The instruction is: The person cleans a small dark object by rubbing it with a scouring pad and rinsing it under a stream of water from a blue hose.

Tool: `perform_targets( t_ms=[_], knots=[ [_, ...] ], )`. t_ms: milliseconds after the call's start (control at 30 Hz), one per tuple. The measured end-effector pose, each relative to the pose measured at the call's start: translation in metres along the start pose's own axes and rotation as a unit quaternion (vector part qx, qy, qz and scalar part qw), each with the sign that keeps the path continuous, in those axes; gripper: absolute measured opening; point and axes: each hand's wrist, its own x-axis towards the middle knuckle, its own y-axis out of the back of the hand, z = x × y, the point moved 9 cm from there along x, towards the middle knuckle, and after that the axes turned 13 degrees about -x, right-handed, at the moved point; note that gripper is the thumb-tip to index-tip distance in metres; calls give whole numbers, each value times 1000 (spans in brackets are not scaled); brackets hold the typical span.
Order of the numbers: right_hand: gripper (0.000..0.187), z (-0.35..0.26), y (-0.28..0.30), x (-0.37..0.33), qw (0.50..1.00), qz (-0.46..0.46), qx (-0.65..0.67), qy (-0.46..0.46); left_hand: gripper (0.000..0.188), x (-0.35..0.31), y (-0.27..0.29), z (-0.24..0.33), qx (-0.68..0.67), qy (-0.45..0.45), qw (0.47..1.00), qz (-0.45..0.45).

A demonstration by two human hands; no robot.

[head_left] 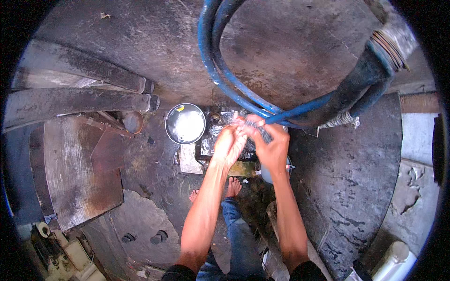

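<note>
My two hands meet over a wet dark slab [206, 149], close below the blue hoses [262, 108]. My left hand [228, 144] is turned palm up, with its fingers curled in; blur hides what they hold. In my right hand [274, 144] is a small dark grey, rough-textured thing [264, 134], gripped between the fingers and pressed toward the left fingertips. Left of the hands stands a round metal bowl [167, 132] of white foamy liquid, with a small yellow piece at its far rim. Behind my right wrist a container of pale liquid [268, 176] is partly hidden.
Thick hoses hang from a wire-bound bundle [389, 49] at the upper right. Two long dark beams [84, 100] reach in from the left, above a leaning metal sheet [79, 168]. A pale block [191, 160] lies beside the slab, near my bare feet [233, 186]. Black footwear [158, 237] is lower left.
</note>
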Motion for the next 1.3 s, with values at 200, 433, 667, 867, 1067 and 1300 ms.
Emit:
perform_targets(
  t_ms=[200,433,667,867,1067,1300],
  knots=[
    [22,1,-14,16,998,-14,-14,52,28,-21,61,-18,179,14,971,160],
    [16,-12,22,-9,997,13,35,68,31,-8,21,-14,129,11,983,129],
    [12,16,21,15,980,155,-118,29,20,-10,20,-36,79,10,994,70],
    [17,-2,34,-10,997,72,-20,23,20,-9,21,-1,198,-61,968,142],
    [18,17,19,-1,990,-10,-85,-108,24,-12,24,-4,136,-112,976,125],
    [18,-6,6,-9,998,56,-6,26,31,-18,52,14,164,-135,965,156]
  ],
)
